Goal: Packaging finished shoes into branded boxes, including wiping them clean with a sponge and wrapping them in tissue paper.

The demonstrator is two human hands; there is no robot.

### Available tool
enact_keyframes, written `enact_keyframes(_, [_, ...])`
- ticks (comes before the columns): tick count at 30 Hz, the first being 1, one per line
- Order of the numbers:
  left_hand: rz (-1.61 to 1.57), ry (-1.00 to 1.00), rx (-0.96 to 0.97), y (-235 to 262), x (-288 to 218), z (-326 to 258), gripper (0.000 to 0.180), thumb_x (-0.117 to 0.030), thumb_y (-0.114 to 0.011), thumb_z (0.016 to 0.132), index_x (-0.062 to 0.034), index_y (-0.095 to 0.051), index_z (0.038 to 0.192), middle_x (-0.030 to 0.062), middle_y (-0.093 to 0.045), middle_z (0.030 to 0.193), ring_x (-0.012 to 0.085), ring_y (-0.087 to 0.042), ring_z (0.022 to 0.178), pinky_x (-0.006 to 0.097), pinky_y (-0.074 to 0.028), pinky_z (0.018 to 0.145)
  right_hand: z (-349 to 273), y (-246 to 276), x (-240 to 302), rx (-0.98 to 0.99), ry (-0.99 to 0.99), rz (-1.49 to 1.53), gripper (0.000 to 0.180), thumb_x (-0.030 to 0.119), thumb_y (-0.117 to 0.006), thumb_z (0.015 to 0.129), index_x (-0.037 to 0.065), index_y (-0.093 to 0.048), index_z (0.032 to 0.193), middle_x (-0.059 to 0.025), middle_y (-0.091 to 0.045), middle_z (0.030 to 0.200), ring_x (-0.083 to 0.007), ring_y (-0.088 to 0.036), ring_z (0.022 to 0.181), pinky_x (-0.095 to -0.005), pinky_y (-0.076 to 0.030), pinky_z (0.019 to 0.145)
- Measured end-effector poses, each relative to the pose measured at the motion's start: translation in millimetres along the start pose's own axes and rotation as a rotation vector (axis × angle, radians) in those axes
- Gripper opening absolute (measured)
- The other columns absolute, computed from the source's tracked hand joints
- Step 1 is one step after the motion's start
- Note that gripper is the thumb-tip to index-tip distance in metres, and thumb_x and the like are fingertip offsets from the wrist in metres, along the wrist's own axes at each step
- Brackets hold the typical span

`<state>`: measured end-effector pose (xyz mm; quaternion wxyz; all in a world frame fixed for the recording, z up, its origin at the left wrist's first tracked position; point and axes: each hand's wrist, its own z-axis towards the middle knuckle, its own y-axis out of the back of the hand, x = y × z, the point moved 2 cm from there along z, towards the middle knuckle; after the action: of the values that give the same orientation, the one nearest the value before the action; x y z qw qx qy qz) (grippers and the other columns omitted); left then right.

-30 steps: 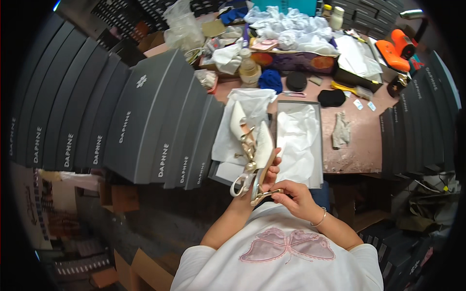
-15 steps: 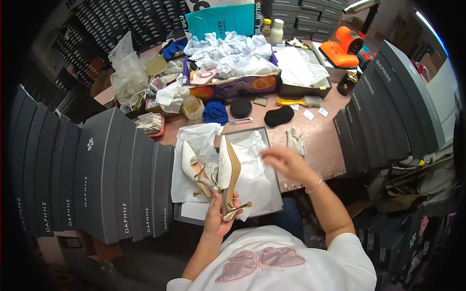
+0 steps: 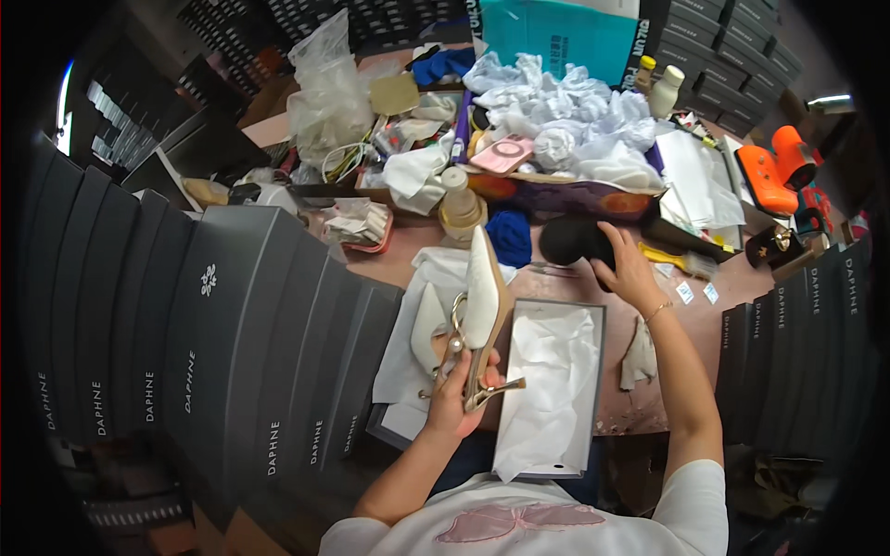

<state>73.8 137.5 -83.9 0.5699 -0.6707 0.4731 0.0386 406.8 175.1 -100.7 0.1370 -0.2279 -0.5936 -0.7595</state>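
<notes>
My left hand (image 3: 456, 400) is closed around the heel end of a white pointed-toe slingback shoe (image 3: 483, 295), which has a gold heel and a pearl-trimmed strap. Its toe points up and away from me. Beside it on white tissue paper (image 3: 393, 361) lies the matching shoe (image 3: 425, 326), partly hidden by my left hand and the held shoe. At the right, my right hand (image 3: 633, 275) reaches across the table with thumb and fingers around the edge of a black oval pad (image 3: 598, 243). A black round tin (image 3: 559, 241) sits right against that pad.
An open grey shoebox (image 3: 601, 389) with white tissue stands in front of me. Tall stacks of grey shoeboxes (image 3: 243, 343) flank both sides. Behind are a carton of crumpled paper (image 3: 565, 196), a bottle (image 3: 461, 208), a blue cloth (image 3: 508, 238) and a yellow-handled brush (image 3: 681, 260).
My right hand has moved forward from above the shoebox to the black oval pad. My left hand still holds the shoe, now raised more upright. The whole view has turned left.
</notes>
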Motion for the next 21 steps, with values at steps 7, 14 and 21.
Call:
enact_keyframes(7, [0.0,-0.113,-0.035,-19.9,-12.3,-2.5,0.038,-0.036,-0.049,0.099,-0.0003,-0.057,0.107,0.0067,-0.059,0.088,0.0131,-0.06,0.071,0.032,-0.052,0.068,15.1,-23.7,34.6,-0.016,0.097,0.039,0.037,0.016,-0.064,0.082,0.006,-0.059,0.117,-0.0191,-0.053,0.115,-0.036,-0.056,0.102,-0.0429,-0.047,0.086])
enact_keyframes(14, [-0.059,-0.285,-0.129,-31.0,2.7,-29.7,0.041,-0.013,-0.047,0.1,-0.0085,-0.035,0.139,0.0064,-0.06,0.099,0.0157,-0.063,0.081,0.029,-0.054,0.071,-119.1,41.6,240.4,-0.067,0.41,0.274,0.04,0.008,-0.064,0.08,0.003,-0.059,0.12,-0.0124,-0.057,0.097,-0.0281,-0.061,0.082,-0.0355,-0.051,0.069])
enact_keyframes(21, [0.087,-0.15,-0.151,-16.1,12.4,-67.8,0.037,-0.039,-0.047,0.1,-0.0039,-0.058,0.105,0.0045,-0.062,0.076,0.0121,-0.06,0.063,0.025,-0.05,0.056,-209.2,7.3,260.5,-0.16,0.396,0.239,0.044,0.0,-0.067,0.071,0.004,-0.063,0.114,-0.0083,-0.059,0.091,-0.0222,-0.062,0.075,-0.0318,-0.053,0.061])
